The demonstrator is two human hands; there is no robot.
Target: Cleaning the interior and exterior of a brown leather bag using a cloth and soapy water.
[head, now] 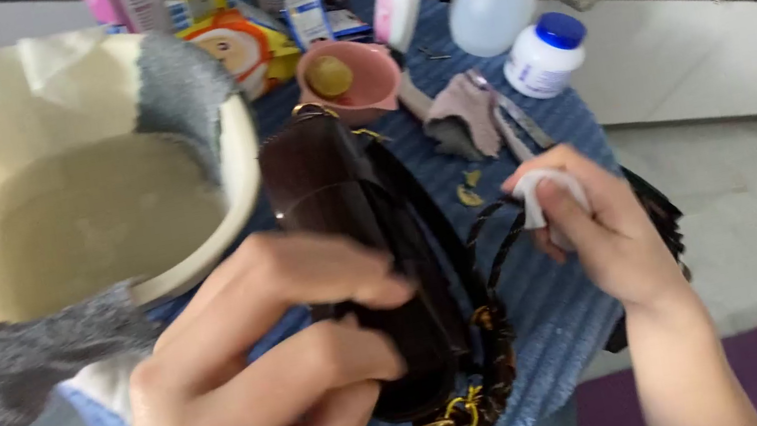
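A single head-worn camera looks steeply down and forward over the blue ribbed towel-covered worktop (555,307) — very near, so the left hand (254,385) and right hand (594,229) fill the lower frame. The cream round plastic basin (233,155) crowds the left, and the grey tiled floor (752,204) shows at right.
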